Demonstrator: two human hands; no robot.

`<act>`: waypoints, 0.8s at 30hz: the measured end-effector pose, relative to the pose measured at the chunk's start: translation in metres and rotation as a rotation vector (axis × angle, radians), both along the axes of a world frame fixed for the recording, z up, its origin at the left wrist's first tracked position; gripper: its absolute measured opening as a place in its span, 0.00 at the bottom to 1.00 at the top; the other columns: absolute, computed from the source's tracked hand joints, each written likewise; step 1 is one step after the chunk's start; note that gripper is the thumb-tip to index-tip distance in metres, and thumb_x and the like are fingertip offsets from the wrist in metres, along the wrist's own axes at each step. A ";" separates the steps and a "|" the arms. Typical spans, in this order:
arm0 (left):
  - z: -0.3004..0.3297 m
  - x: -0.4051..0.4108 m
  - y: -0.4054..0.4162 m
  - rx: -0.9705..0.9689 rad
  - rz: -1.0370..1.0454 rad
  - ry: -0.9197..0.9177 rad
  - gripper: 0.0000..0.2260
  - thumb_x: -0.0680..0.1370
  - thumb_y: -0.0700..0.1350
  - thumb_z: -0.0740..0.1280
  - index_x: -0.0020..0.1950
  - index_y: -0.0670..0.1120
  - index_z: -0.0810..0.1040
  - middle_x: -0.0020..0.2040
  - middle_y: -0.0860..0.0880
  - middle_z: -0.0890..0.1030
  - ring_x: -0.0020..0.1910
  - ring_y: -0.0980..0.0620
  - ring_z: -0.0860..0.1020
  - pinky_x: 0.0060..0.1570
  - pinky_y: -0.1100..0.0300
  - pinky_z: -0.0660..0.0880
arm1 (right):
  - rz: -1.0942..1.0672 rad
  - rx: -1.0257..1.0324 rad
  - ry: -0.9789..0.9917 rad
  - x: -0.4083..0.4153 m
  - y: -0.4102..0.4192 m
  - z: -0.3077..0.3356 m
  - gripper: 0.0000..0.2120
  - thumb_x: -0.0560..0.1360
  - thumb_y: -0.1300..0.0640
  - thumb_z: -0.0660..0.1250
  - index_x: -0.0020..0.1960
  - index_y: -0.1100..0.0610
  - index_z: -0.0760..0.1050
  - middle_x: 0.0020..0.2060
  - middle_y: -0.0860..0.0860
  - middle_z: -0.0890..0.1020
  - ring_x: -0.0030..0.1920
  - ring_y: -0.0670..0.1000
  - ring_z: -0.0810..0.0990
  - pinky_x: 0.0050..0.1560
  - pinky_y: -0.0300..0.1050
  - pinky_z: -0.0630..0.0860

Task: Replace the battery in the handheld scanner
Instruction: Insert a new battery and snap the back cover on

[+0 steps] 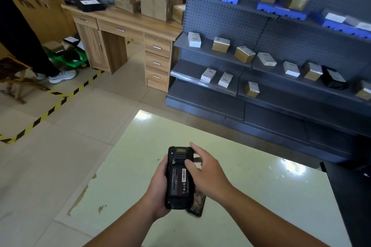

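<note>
A black handheld scanner is held back-side up above a pale green table. A black battery with a white barcode label lies in the scanner's back bay. My left hand grips the scanner from its left side and bottom. My right hand hovers over the scanner's right edge with fingers spread, its thumb touching the battery's upper right. Under the scanner, on the table, lies a dark flat item, partly hidden; I cannot tell what it is.
Grey shelving with small boxes stands beyond the table. A wooden desk piled with cartons is at the back left. Another person's legs stand at far left beside yellow-black floor tape. A dark object borders the table's right.
</note>
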State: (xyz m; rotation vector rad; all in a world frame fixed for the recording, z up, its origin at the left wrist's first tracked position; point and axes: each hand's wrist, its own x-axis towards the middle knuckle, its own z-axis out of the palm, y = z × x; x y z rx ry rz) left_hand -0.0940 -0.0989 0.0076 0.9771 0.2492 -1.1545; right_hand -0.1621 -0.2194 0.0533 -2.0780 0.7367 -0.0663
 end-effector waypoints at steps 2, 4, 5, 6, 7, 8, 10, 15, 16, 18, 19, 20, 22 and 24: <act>0.002 0.001 0.001 0.008 -0.005 -0.003 0.29 0.84 0.64 0.54 0.61 0.46 0.87 0.50 0.40 0.88 0.43 0.43 0.87 0.54 0.46 0.80 | -0.014 0.078 -0.013 -0.001 -0.003 -0.001 0.29 0.79 0.50 0.69 0.77 0.41 0.65 0.67 0.43 0.76 0.61 0.42 0.78 0.57 0.46 0.81; 0.004 0.003 0.002 0.026 -0.033 -0.015 0.30 0.83 0.65 0.53 0.62 0.46 0.86 0.56 0.40 0.88 0.46 0.43 0.87 0.48 0.49 0.83 | 0.060 0.159 0.000 -0.007 -0.005 -0.002 0.37 0.75 0.47 0.75 0.79 0.39 0.61 0.68 0.42 0.74 0.59 0.38 0.78 0.51 0.32 0.78; 0.005 0.004 0.003 0.034 -0.057 -0.022 0.31 0.83 0.66 0.52 0.62 0.47 0.86 0.58 0.40 0.87 0.47 0.43 0.87 0.44 0.52 0.83 | 0.117 0.196 0.005 -0.011 -0.006 -0.006 0.44 0.71 0.45 0.78 0.80 0.38 0.57 0.70 0.41 0.72 0.60 0.38 0.78 0.52 0.33 0.79; 0.004 0.006 0.003 0.043 -0.080 -0.026 0.32 0.83 0.67 0.50 0.62 0.48 0.86 0.60 0.40 0.87 0.48 0.43 0.86 0.43 0.54 0.82 | 0.166 0.226 0.007 -0.013 -0.006 -0.010 0.52 0.68 0.44 0.81 0.81 0.38 0.52 0.72 0.41 0.69 0.61 0.40 0.78 0.54 0.37 0.81; 0.003 0.007 0.004 0.058 -0.099 -0.027 0.33 0.83 0.68 0.49 0.61 0.48 0.86 0.61 0.41 0.86 0.50 0.43 0.85 0.44 0.54 0.82 | 0.199 0.245 0.008 -0.016 -0.006 -0.013 0.57 0.65 0.45 0.83 0.82 0.37 0.49 0.73 0.40 0.68 0.63 0.42 0.77 0.56 0.41 0.82; 0.002 0.009 0.004 0.075 -0.117 -0.027 0.35 0.82 0.69 0.49 0.62 0.47 0.86 0.62 0.41 0.85 0.51 0.43 0.84 0.46 0.53 0.81 | 0.213 0.258 0.004 -0.017 -0.005 -0.015 0.60 0.64 0.45 0.84 0.82 0.37 0.46 0.73 0.40 0.67 0.64 0.43 0.77 0.57 0.44 0.83; -0.003 0.010 0.005 0.096 -0.142 -0.025 0.37 0.81 0.70 0.49 0.62 0.45 0.86 0.60 0.40 0.85 0.50 0.42 0.83 0.47 0.52 0.80 | 0.215 0.279 0.002 -0.017 -0.003 -0.017 0.62 0.63 0.47 0.85 0.82 0.36 0.45 0.74 0.40 0.66 0.65 0.43 0.75 0.58 0.46 0.82; -0.009 0.006 0.003 0.074 -0.125 -0.005 0.36 0.82 0.70 0.51 0.60 0.44 0.87 0.57 0.40 0.84 0.45 0.43 0.83 0.38 0.54 0.80 | 0.254 0.052 0.148 -0.017 -0.006 -0.015 0.62 0.61 0.33 0.81 0.79 0.29 0.39 0.74 0.42 0.68 0.61 0.41 0.75 0.62 0.45 0.76; -0.010 0.004 0.002 0.082 -0.127 -0.004 0.36 0.82 0.70 0.51 0.59 0.45 0.87 0.58 0.40 0.84 0.46 0.43 0.83 0.38 0.53 0.80 | 0.261 0.018 0.176 -0.018 -0.006 -0.014 0.62 0.61 0.32 0.80 0.78 0.29 0.38 0.74 0.42 0.68 0.60 0.41 0.75 0.62 0.45 0.75; -0.015 0.003 0.001 0.095 -0.131 -0.002 0.36 0.82 0.70 0.51 0.57 0.45 0.88 0.58 0.40 0.84 0.45 0.43 0.83 0.41 0.52 0.80 | 0.250 0.004 0.191 -0.021 -0.006 -0.014 0.61 0.62 0.31 0.79 0.78 0.29 0.37 0.73 0.42 0.69 0.61 0.41 0.75 0.63 0.47 0.76; -0.017 0.004 0.002 0.095 -0.139 -0.007 0.36 0.82 0.70 0.51 0.57 0.44 0.88 0.57 0.40 0.84 0.44 0.43 0.83 0.41 0.52 0.80 | 0.239 -0.008 0.194 -0.023 -0.006 -0.015 0.61 0.62 0.31 0.79 0.78 0.29 0.37 0.72 0.41 0.70 0.61 0.41 0.76 0.63 0.48 0.76; -0.019 0.005 0.002 0.094 -0.143 -0.005 0.36 0.81 0.70 0.52 0.57 0.43 0.87 0.57 0.40 0.84 0.43 0.43 0.83 0.41 0.52 0.80 | 0.230 -0.017 0.205 -0.024 -0.004 -0.017 0.61 0.62 0.31 0.78 0.78 0.28 0.37 0.69 0.40 0.70 0.61 0.41 0.77 0.63 0.48 0.76; -0.025 0.007 0.003 0.096 -0.135 0.005 0.35 0.82 0.69 0.53 0.60 0.42 0.86 0.56 0.41 0.85 0.42 0.43 0.84 0.42 0.52 0.81 | 0.244 -0.017 0.237 -0.022 -0.002 -0.021 0.60 0.62 0.29 0.77 0.78 0.29 0.37 0.63 0.37 0.68 0.61 0.41 0.77 0.61 0.47 0.76; -0.029 0.010 0.005 0.122 -0.106 0.002 0.35 0.82 0.68 0.52 0.63 0.42 0.85 0.54 0.40 0.86 0.42 0.42 0.84 0.43 0.51 0.81 | 0.230 0.039 0.218 -0.016 -0.007 -0.032 0.56 0.62 0.26 0.74 0.79 0.30 0.43 0.64 0.34 0.67 0.62 0.39 0.74 0.63 0.46 0.74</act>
